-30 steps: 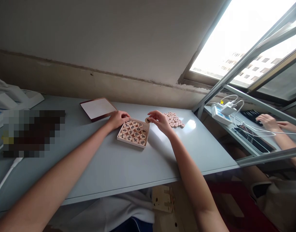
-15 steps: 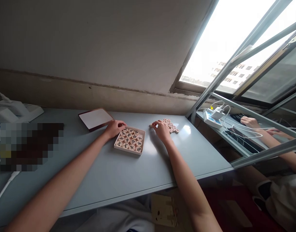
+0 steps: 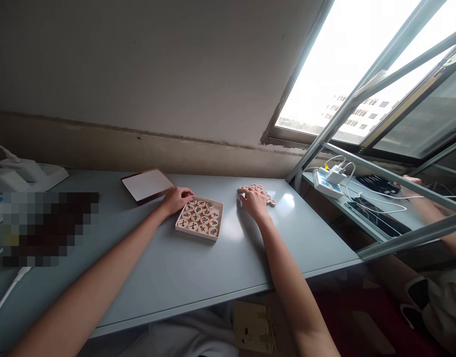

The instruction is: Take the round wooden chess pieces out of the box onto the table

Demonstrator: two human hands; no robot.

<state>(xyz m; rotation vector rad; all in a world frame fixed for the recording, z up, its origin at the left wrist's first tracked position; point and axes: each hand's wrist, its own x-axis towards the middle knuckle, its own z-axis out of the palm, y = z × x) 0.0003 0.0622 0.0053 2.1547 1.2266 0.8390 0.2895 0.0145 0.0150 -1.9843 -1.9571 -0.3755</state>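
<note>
Shallow, square, pale box [image 3: 197,234]: on grey, flat desk [image 3: 198,277]; contains black-marked, round wooden pieces [image 3: 204,219]. Left hand [image 3: 178,198]: at box's ten-o'clock corner; fingers close together, grip indeterminable. Right hand [image 3: 254,201]: at two o'clock, over red-marked, round wooden pieces [image 3: 268,196]; whether fingers clamp one, indeterminable. White-lined, dark-red-edged, rectangular lid [image 3: 149,184]: ten o'clock, beyond left hand.

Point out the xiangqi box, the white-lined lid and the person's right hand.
Xiangqi box [image 3: 196,234]: head view, on its front wall.
White-lined lid [image 3: 148,184]: head view, on its white inner face.
Right hand [image 3: 255,202]: head view, on the back of the hand.
</note>
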